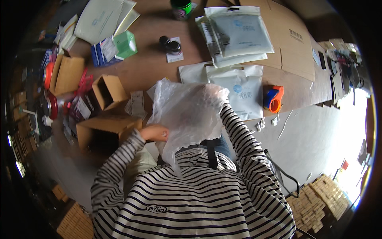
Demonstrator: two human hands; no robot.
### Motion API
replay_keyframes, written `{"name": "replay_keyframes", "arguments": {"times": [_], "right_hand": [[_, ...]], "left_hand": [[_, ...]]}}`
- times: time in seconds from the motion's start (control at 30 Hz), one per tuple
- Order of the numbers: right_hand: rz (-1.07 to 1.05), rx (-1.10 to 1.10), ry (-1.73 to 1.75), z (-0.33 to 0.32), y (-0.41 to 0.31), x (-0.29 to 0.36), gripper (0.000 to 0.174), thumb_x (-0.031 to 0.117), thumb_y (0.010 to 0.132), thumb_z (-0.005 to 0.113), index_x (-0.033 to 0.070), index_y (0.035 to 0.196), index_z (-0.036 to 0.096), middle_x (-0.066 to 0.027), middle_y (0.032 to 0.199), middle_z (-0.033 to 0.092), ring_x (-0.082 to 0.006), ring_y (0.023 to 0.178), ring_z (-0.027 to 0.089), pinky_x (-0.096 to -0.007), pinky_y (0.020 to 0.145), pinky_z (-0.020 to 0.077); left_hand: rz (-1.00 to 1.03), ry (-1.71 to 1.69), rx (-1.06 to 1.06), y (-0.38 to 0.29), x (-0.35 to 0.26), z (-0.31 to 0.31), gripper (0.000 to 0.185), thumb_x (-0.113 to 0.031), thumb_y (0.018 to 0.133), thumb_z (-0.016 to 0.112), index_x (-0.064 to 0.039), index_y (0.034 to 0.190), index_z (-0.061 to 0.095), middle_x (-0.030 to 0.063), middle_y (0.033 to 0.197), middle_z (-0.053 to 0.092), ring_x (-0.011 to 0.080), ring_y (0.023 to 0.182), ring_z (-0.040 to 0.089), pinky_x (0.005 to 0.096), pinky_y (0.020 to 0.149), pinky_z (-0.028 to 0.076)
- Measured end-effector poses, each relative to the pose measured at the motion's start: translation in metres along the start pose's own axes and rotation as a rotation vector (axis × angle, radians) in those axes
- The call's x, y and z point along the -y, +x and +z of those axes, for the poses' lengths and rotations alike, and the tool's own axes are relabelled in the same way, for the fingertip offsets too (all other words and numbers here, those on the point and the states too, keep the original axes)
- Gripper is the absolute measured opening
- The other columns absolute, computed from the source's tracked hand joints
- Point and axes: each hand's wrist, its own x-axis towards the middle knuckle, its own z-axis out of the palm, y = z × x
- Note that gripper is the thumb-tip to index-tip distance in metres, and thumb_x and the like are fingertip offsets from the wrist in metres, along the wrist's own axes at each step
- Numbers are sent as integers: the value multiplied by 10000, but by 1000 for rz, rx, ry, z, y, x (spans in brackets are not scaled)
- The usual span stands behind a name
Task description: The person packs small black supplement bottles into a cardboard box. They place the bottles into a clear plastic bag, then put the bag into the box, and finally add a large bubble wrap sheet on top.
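A sheet or bag of crinkled, translucent plastic [191, 113] spreads in front of my torso, over the table's near edge. The fingers of my left hand [155, 133] are closed on its left edge. My right hand [215, 91] is at the plastic's upper right corner, seen blurred through the film. I cannot tell whether its fingers grip anything there. Just right of that hand lies a white zip-type packaging bag [247, 101] with a blue emblem and writing. An open cardboard box [104, 125] stands close to my left forearm.
Right of the bags sits an orange and blue tape dispenser [274, 100]. More packed bags [238, 33] lie on flat cardboard [292, 44]. Two small black-capped items [170, 45], a green box [125, 44], smaller cartons [109, 91] and a bright green container [181, 10] occupy the table.
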Motion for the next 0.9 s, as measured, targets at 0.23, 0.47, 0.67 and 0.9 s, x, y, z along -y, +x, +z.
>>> {"name": "replay_keyframes", "arguments": {"times": [0.23,0.47,0.67,0.9], "right_hand": [[46,-208,151,35,5,-13,336,314,958,472,116,1177,632,-101,1074,680,-234,977,666,-365,768,513],[55,-329,176,55,-22,-24,339,303,961,470,107,1198,614,-102,1098,669,-233,991,658,-365,790,511],[3,-382,165,58,-14,-32,344,294,964,469,100,1217,598,-104,1119,659,-232,1002,651,-365,808,509],[-101,-436,216,72,-23,-25,351,284,967,468,91,1238,579,-106,1144,648,-232,1016,643,-364,830,506]], "left_hand": [[196,202,-504,54,-45,85,207,-177,887,559,-58,1023,660,148,972,647,268,852,639,391,683,515],[150,322,-1117,-30,-89,40,274,-168,828,675,-68,1077,622,67,1108,566,274,1023,550,392,896,435],[223,-312,-1201,5,-137,59,726,-250,781,789,-91,1384,417,88,1161,511,271,1092,503,391,1012,378],[-883,-773,-1695,88,-132,122,588,-310,742,839,-45,1164,526,136,1101,538,298,1037,512,447,938,393]]}}
